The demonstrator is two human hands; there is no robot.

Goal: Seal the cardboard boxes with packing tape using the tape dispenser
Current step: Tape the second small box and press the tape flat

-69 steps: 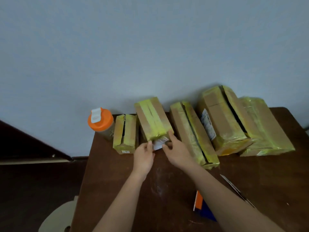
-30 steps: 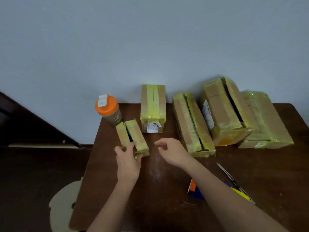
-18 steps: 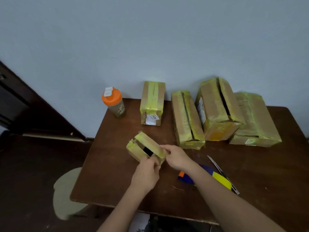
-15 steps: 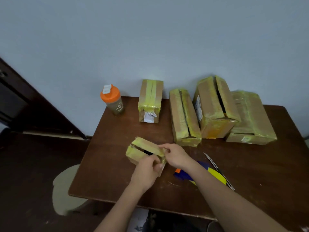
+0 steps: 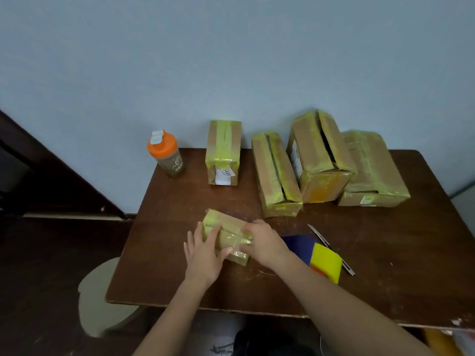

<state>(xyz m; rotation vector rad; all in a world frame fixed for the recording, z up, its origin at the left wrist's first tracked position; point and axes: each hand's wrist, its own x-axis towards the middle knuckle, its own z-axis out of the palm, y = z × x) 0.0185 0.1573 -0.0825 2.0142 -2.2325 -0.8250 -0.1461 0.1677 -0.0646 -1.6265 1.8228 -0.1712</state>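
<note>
Brown counter carries a small taped box, near its front edge; left hand presses it flat-fingered, right hand grips its end, half hiding the tape dispenser.

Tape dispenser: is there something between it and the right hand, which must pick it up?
Nothing visible. The tape dispenser lies beside the right forearm on the table. The right hand and left hand hold the small box.

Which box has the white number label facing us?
The small upright box beside the orange-lidded bottle; its near end carries the label.
</note>
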